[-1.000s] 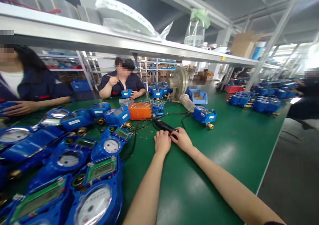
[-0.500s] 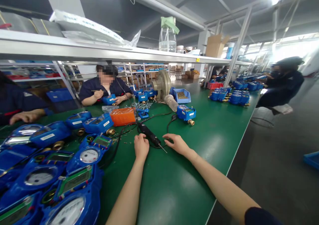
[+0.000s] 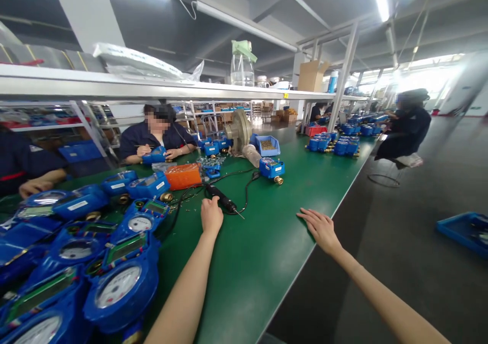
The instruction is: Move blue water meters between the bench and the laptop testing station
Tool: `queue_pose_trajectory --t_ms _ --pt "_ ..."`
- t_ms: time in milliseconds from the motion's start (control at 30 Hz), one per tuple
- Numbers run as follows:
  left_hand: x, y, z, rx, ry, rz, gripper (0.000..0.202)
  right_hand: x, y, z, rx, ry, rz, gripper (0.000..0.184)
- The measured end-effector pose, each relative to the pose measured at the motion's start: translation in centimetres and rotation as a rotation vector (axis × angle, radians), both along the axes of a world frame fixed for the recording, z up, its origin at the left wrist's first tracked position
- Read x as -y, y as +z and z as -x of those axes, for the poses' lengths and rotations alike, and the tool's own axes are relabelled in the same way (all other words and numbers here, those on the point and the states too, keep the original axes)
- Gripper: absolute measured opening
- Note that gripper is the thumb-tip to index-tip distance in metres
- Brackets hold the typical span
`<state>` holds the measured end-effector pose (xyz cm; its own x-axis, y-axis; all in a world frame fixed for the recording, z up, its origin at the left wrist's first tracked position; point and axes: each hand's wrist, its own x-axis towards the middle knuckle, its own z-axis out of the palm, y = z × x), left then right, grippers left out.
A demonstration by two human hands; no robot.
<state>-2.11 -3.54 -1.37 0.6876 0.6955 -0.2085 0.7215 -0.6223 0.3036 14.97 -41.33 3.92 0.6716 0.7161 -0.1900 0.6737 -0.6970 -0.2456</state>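
Observation:
My left hand rests on the green table with its fingers curled, right beside the handle of a black electric screwdriver. Whatever those fingers hold, if anything, is hidden. The screwdriver lies with its thin bit toward me. Near the table's right edge, my right hand is open and palm down, fingers stretched out, with nothing in it. One blue water meter with a brass fitting stands alone beyond the screwdriver. To the left are several blue meters, some with dials and green circuit boards showing.
An orange box sits behind the screwdriver, with cables and loose screws around it. A blower and a blue bin of small parts stand farther back. Across the table a co-worker handles a blue meter. A shelf spans above.
My right hand has moved away from the screwdriver, to the right toward the table edge, and its fingers have straightened. My left hand stays by the screwdriver. The view has turned slightly right.

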Motion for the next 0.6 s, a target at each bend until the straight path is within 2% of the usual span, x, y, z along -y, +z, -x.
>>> queue_pose_trajectory --t_ms 133,233,433,533,600 --pt "1.0 1.3 -0.4 -0.038 -0.240 -0.024 0.062 -0.3 0.2 0.0 -0.014 -0.037 -0.013 0.039" --pt "1.6 2.0 -0.7 -0.060 -0.373 -0.012 0.054 -0.3 0.3 0.2 -0.023 -0.071 -0.025 0.040" --pt "1.7 2.0 -1.2 -0.082 -0.380 -0.012 0.027 -0.8 0.7 0.4 -0.036 -0.127 -0.100 0.038" --pt "1.5 1.7 -1.5 -0.092 -0.416 0.023 0.029 -1.0 1.0 0.5 -0.026 -0.187 -0.193 0.033" --pt "1.3 1.5 -1.5 -0.096 -0.431 0.024 0.033 -1.0 0.9 1.3 0.003 -0.280 -0.280 0.032"
